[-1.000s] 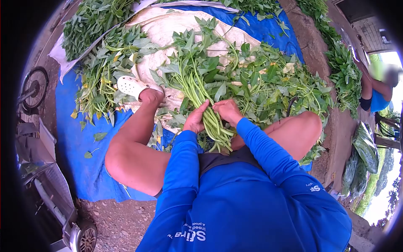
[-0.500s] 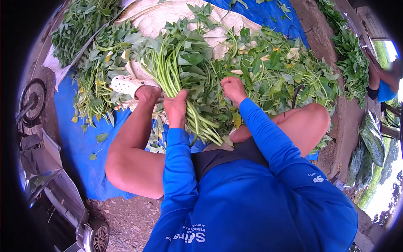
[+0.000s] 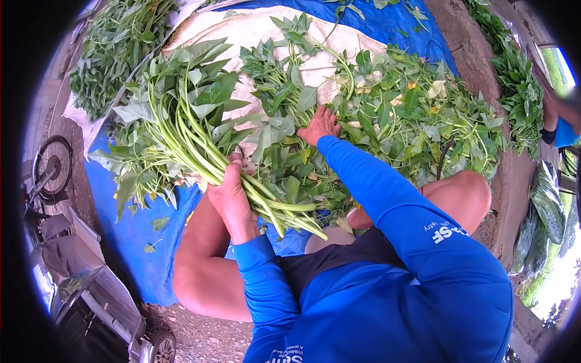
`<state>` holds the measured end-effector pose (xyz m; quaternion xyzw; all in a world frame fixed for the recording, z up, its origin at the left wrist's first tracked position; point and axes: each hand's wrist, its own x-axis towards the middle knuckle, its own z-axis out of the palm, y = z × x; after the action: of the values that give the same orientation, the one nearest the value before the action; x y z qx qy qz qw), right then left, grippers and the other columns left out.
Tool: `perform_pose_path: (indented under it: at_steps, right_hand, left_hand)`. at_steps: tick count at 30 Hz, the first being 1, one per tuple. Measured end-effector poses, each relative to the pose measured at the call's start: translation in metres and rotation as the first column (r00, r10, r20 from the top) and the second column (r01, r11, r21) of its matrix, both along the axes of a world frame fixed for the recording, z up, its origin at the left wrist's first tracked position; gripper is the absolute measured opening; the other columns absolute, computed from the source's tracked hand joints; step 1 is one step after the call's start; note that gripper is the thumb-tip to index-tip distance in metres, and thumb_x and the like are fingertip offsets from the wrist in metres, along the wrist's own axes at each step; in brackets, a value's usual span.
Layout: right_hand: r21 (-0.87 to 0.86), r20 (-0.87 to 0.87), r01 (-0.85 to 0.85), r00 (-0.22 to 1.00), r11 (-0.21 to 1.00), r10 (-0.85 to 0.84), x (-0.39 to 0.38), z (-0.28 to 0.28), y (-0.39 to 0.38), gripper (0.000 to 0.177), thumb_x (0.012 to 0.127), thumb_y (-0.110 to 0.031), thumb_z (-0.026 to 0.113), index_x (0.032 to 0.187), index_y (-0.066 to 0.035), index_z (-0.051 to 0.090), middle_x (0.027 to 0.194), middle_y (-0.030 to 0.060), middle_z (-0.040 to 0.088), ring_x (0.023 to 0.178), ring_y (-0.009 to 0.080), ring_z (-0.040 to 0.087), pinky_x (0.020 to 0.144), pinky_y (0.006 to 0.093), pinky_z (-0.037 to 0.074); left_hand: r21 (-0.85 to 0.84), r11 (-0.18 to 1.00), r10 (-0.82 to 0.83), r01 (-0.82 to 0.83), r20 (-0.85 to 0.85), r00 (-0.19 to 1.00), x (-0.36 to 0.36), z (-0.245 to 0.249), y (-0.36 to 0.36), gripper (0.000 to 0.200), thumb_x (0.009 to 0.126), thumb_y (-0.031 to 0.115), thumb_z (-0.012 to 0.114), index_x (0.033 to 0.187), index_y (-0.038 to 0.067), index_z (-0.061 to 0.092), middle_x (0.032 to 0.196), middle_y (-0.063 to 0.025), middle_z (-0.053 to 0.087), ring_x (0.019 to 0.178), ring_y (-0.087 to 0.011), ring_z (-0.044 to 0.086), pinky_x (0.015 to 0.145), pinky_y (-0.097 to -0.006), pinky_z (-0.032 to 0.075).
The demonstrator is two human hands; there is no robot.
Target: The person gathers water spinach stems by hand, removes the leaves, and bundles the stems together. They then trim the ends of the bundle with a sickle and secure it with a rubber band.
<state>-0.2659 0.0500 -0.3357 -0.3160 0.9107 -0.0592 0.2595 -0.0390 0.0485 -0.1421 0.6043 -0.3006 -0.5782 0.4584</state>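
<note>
My left hand is wrapped around the stems of a thick bunch of water spinach, held above my bent left leg. Its leafy tops point up and left, and the stem ends stick out to the right over my lap. My right hand rests on the loose leafy greens spread out before me, fingers apart and touching the leaves. Just beyond its fingertips, a smaller cluster of leafy stems lies on the pale sacking.
Under everything spreads a blue tarp. A heap of greens stands at upper left, above a wheel. More greens lie at right, near another person's arm. A metal vehicle part stands at lower left.
My left hand has swung the bunch left and lifted it, uncovering sacking and greens beneath. My right hand has moved left and forward onto the leaves, its fingers opening from a closed shape.
</note>
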Motion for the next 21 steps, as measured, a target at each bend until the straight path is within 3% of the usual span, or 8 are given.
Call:
perform_pose_path:
  at_steps: [4,5,8,9,11,15,18,21]
  right_hand:
    - [0.132,0.134,-0.049,0.991,0.990,0.031,-0.007,0.003,-0.021,0.076,0.084,-0.035,0.082,0.147,-0.001,0.058,0.156,0.0236,0.047,0.149,0.0435,0.038,0.122,0.0595,0.033]
    - [0.058,-0.007,-0.112,0.994,0.992,0.112,-0.003,0.001,-0.018,0.060,0.085,-0.026,0.078,0.136,0.001,0.065,0.149,0.0278,0.056,0.142,0.0453,0.050,0.118,0.0576,0.042]
    - [-0.083,0.244,-0.068,0.966,0.994,0.086,-0.015,-0.026,-0.026,0.056,0.084,-0.023,0.078,0.132,0.002,0.065,0.134,0.0308,0.067,0.128,0.0479,0.064,0.111,0.0535,0.051]
    - [-0.141,0.236,-0.082,0.965,0.987,0.114,-0.019,-0.017,-0.024,0.056,0.082,-0.022,0.080,0.129,0.005,0.064,0.120,0.0320,0.073,0.115,0.0504,0.070,0.104,0.0511,0.055]
    - [-0.230,0.231,-0.074,0.965,0.970,0.128,-0.040,0.012,-0.031,0.059,0.082,-0.024,0.080,0.131,0.005,0.063,0.120,0.0320,0.073,0.116,0.0507,0.070,0.104,0.0519,0.055]
    - [-0.285,-0.002,-0.210,0.976,0.935,0.218,-0.079,0.132,-0.031,0.064,0.084,-0.023,0.078,0.138,0.004,0.056,0.123,0.0339,0.072,0.113,0.0516,0.070,0.101,0.0543,0.055]
    - [-0.302,-0.202,-0.332,0.938,0.893,0.281,-0.083,0.180,-0.009,0.063,0.084,-0.021,0.076,0.138,0.004,0.056,0.121,0.0348,0.071,0.113,0.0533,0.069,0.101,0.0561,0.055]
    - [-0.476,-0.083,-0.391,0.912,0.788,0.402,-0.079,0.163,0.020,0.073,0.089,-0.030,0.080,0.147,0.005,0.054,0.122,0.0302,0.074,0.105,0.0443,0.074,0.096,0.0521,0.057]
  left_hand:
    - [0.012,0.999,-0.044,0.044,-0.026,0.999,-0.008,-0.005,-0.008,0.031,0.093,0.005,0.074,0.122,-0.001,0.069,0.100,-0.0065,0.070,0.078,-0.0136,0.063,0.073,-0.0312,0.053]
    - [0.005,0.999,-0.045,0.045,0.006,0.999,-0.007,-0.009,-0.009,0.034,0.092,0.003,0.073,0.125,-0.002,0.066,0.105,-0.0065,0.069,0.084,-0.0137,0.063,0.078,-0.0307,0.053]
    - [0.020,0.997,-0.078,0.078,-0.007,0.997,-0.003,-0.008,-0.011,0.034,0.092,0.002,0.073,0.125,-0.002,0.065,0.104,-0.0060,0.068,0.088,-0.0140,0.063,0.082,-0.0308,0.053]
    - [0.017,0.998,-0.055,0.055,-0.007,0.998,-0.005,-0.007,-0.011,0.033,0.092,0.002,0.074,0.123,-0.001,0.064,0.102,-0.0050,0.067,0.086,-0.0136,0.063,0.079,-0.0305,0.053]
    - [-0.004,0.999,-0.046,0.046,-0.022,0.999,-0.003,-0.006,-0.010,0.031,0.091,0.002,0.074,0.121,-0.001,0.065,0.100,-0.0047,0.067,0.083,-0.0133,0.063,0.076,-0.0301,0.053]
    - [-0.008,1.000,-0.009,0.009,-0.066,0.998,0.003,0.000,-0.008,0.027,0.091,0.001,0.073,0.116,0.001,0.065,0.094,-0.0040,0.066,0.074,-0.0128,0.061,0.068,-0.0295,0.051]
    - [-0.022,1.000,0.002,-0.005,-0.119,0.993,0.004,-0.001,-0.010,0.021,0.091,0.003,0.072,0.111,0.002,0.065,0.086,-0.0030,0.064,0.071,-0.0124,0.059,0.064,-0.0284,0.049]
    - [0.000,1.000,-0.001,0.001,-0.136,0.991,0.011,0.004,-0.008,0.017,0.091,0.005,0.073,0.106,0.002,0.067,0.085,-0.0035,0.065,0.069,-0.0132,0.060,0.062,-0.0289,0.049]
